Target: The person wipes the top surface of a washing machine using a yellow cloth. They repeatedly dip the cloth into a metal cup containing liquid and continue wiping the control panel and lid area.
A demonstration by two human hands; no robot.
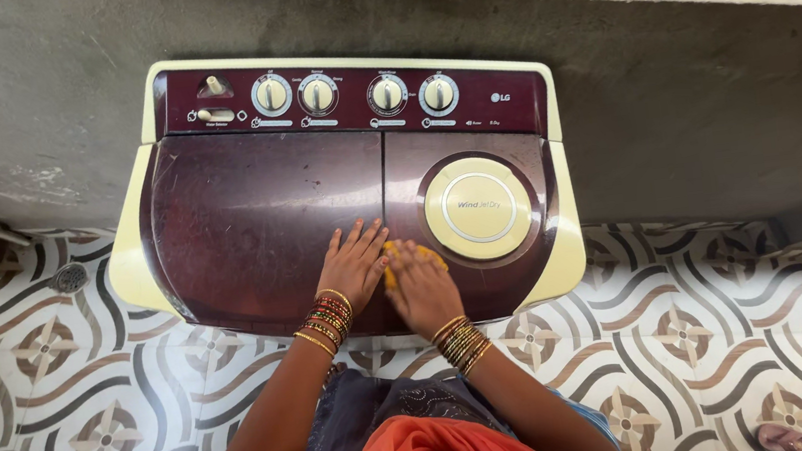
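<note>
The right hand [421, 289] presses flat on a yellow cloth [395, 261] on the washing machine [249, 213] lid. Just beside it, the left hand [353, 261] lies flat, fingers spread. Farther back are four round knobs [318, 94].

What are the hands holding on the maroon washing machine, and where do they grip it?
The right hand presses a yellow cloth flat beneath its palm and fingers. The left hand rests empty on the maroon lid.
</note>
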